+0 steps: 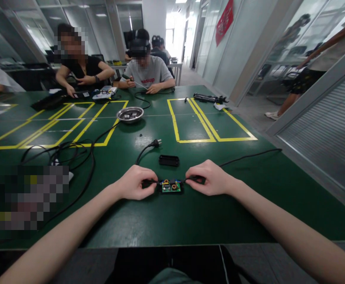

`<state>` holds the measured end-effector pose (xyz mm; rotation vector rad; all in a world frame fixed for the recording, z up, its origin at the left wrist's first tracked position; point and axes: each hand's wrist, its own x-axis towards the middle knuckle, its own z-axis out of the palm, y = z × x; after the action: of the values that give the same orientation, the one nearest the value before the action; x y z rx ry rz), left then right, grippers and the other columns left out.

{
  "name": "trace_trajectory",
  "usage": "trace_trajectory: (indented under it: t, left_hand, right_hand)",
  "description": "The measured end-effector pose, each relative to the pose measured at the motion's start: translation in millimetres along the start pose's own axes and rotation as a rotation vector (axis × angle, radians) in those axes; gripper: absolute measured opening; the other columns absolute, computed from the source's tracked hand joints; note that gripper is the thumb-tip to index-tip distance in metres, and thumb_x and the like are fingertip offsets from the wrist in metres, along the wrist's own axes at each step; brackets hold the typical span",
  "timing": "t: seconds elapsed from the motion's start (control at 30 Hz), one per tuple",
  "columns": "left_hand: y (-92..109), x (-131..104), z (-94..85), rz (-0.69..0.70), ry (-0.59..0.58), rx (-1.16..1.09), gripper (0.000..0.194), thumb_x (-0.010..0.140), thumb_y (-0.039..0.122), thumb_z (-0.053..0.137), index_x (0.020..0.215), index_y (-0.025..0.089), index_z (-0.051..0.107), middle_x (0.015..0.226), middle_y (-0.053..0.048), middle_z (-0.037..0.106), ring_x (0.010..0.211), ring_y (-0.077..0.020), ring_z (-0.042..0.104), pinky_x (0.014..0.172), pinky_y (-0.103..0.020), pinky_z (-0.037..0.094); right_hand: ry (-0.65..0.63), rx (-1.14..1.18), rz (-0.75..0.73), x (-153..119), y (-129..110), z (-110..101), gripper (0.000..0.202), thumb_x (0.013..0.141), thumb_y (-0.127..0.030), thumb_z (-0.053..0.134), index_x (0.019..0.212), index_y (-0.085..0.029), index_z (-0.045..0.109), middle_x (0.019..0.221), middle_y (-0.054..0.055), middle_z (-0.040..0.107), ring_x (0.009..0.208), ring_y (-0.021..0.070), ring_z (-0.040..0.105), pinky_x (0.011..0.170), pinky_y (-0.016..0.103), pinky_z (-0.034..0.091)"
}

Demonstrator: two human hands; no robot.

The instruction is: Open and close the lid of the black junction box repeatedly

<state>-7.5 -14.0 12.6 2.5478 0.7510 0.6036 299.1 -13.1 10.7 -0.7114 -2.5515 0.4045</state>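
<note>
A small green circuit board (pixel 171 186) with copper coils lies in a black plastic casing half on the table in front of me. My left hand (pixel 139 182) pinches the black power cord where it meets the board's left end. That cord runs up to a black plug (pixel 156 143) lying on the table. On the other side, my right hand (pixel 209 178) pinches the black cable (pixel 249 156) close to the board's right end. Short blue wires show at both ends of the board. Just beyond it rests an open black casing half (pixel 169 160).
On the green table (pixel 125 225) stands a metal bowl (pixel 130 114) with metal parts. Tangled black cables (pixel 72 152) and a blurred object (pixel 30 197) lie left. A black folded tripod-like item (pixel 210 98) sits far right. Two people work across the table.
</note>
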Motion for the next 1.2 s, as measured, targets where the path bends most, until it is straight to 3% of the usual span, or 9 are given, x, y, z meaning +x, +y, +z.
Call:
trace_trajectory:
  t: [0.2, 0.33, 0.5, 0.67, 0.83, 1.0, 1.2]
  left_hand:
    - [-4.8, 1.9, 4.1, -0.081, -0.036, 0.042, 0.015, 0.087, 0.025, 0.059, 0.082, 0.018, 0.071, 0.062, 0.002, 0.063, 0.051, -0.0098, 0.054, 0.052, -0.019, 0.039]
    - [-7.2, 3.3, 5.1, -0.133, 0.012, 0.077, 0.017, 0.092, 0.03, 0.06, 0.089, 0.018, 0.072, 0.068, 0.001, 0.066, 0.055, -0.0104, 0.056, 0.055, -0.02, 0.041]
    - [-5.2, 2.8, 4.3, -0.086, 0.044, 0.098, 0.018, 0.095, 0.029, 0.057, 0.094, 0.018, 0.071, 0.086, -0.003, 0.07, 0.063, -0.0108, 0.061, 0.058, -0.021, 0.044]
    - [-4.6, 2.1, 6.6, -0.074, 0.053, 0.087, 0.017, 0.096, 0.027, 0.057, 0.099, 0.019, 0.072, 0.088, -0.003, 0.071, 0.066, -0.0111, 0.062, 0.059, -0.021, 0.045]
    - [-4.4, 1.8, 9.0, -0.052, 0.052, 0.101, 0.016, 0.098, 0.025, 0.057, 0.095, 0.018, 0.071, 0.087, -0.003, 0.07, 0.066, -0.0109, 0.062, 0.06, -0.021, 0.045]
    - [-2.4, 2.8, 5.6, -0.044, -0.038, 0.21, 0.022, 0.101, 0.025, 0.052, 0.087, 0.018, 0.068, 0.085, -0.002, 0.067, 0.067, -0.0109, 0.061, 0.059, -0.021, 0.043]
    - [-8.6, 4.4, 4.3, 0.005, 0.003, 0.341, 0.023, 0.102, 0.024, 0.049, 0.091, 0.018, 0.068, 0.089, -0.005, 0.07, 0.085, -0.0174, 0.065, 0.068, -0.025, 0.048]
  right_hand:
    - [-0.035, -0.053, 0.067, 2.0, 5.0, 2.9, 0.014, 0.093, -0.028, 0.06, 0.084, -0.02, 0.067, 0.062, -0.003, 0.064, 0.051, 0.0114, 0.055, 0.054, 0.024, 0.036]
    - [-0.046, -0.125, 0.173, 2.6, 9.5, 2.8, 0.016, 0.094, -0.03, 0.06, 0.084, -0.021, 0.067, 0.064, -0.001, 0.065, 0.054, 0.0133, 0.057, 0.056, 0.024, 0.035]
    - [-0.058, -0.099, 0.171, 5.1, 14.3, 8.9, 0.02, 0.1, -0.029, 0.054, 0.089, -0.02, 0.068, 0.08, 0.003, 0.07, 0.068, 0.0168, 0.064, 0.064, 0.027, 0.043]
    - [-0.065, -0.033, 0.142, 6.2, 16.4, 10.7, 0.026, 0.104, -0.027, 0.048, 0.094, -0.019, 0.071, 0.09, 0.007, 0.071, 0.079, 0.0198, 0.067, 0.072, 0.031, 0.05]
    - [-0.081, 0.05, 0.148, 4.9, 14.9, 7.2, 0.025, 0.104, -0.028, 0.052, 0.094, -0.019, 0.074, 0.089, 0.006, 0.071, 0.078, 0.0187, 0.067, 0.07, 0.03, 0.05]
    - [-0.053, 0.053, 0.176, 4.9, 13.8, 9.0, 0.021, 0.102, -0.027, 0.057, 0.093, -0.019, 0.074, 0.09, 0.006, 0.071, 0.078, 0.0179, 0.066, 0.07, 0.029, 0.049]
    - [-0.004, 0.09, 0.304, 8.0, 11.7, 11.2, 0.013, 0.097, -0.025, 0.066, 0.089, -0.018, 0.073, 0.079, 0.002, 0.068, 0.068, 0.0151, 0.061, 0.064, 0.026, 0.043]
